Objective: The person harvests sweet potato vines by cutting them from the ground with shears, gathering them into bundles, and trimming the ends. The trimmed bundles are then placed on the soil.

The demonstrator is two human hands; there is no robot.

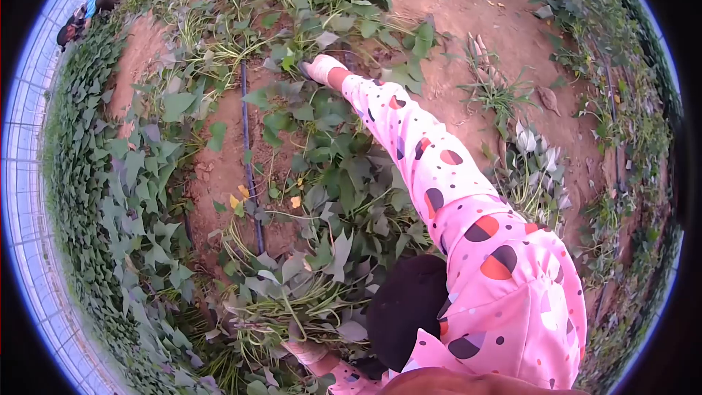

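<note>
My left hand point(308, 352), in a pale glove or wrap, is at the bottom, closed around a bundle of leafy vines point(300, 300) that look like sweet potato vines. Its fingertips are partly covered by stems and leaves. Stretched far out to the top, my right hand point(322, 69) has a similar pale covering and reaches among more green vines point(292, 55). Its fingers look curled, with something dark at their tips. Leaves hide what they hold, if anything. Pink patterned sleeves point(439, 153) cover my arms.
A dark drip hose point(248, 153) runs along the reddish soil point(212, 168) between the vines. Dense foliage point(88, 175) fills the left side. Dry stalks and a grass tuft point(501, 95) lie on bare soil at right. Another person point(80, 22) crouches at the far upper left.
</note>
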